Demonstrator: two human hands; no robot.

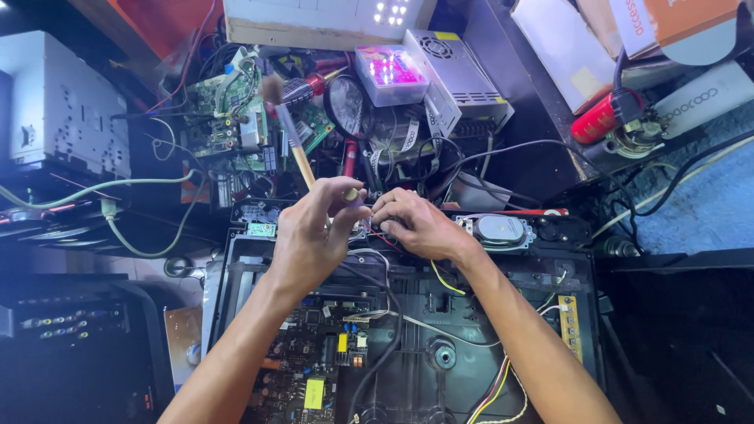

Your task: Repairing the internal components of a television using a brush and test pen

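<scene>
Left hand [314,228]: grip pinched shut on a wooden-handled brush [302,161], bristles up. Right hand [416,224]: fingers curled on thin wires [377,235] at the open player's [440,353] top edge; whether they grip, I cannot tell. Step, I judge: cleaning; next needs light strokes. Beyond: clear box [390,74], silver perforated box [459,74], red canister [597,118], orange-white cartons [675,20].

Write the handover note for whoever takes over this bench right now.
Left hand: fingers closed on a wooden-handled brush, bristles up.
Right hand: fingertips down among the wires at the top edge of the opened chassis.
Circuit board exposed at lower left, speaker beside the right hand.
Done: cover is off.
Left: cannot tell from this view.
</scene>
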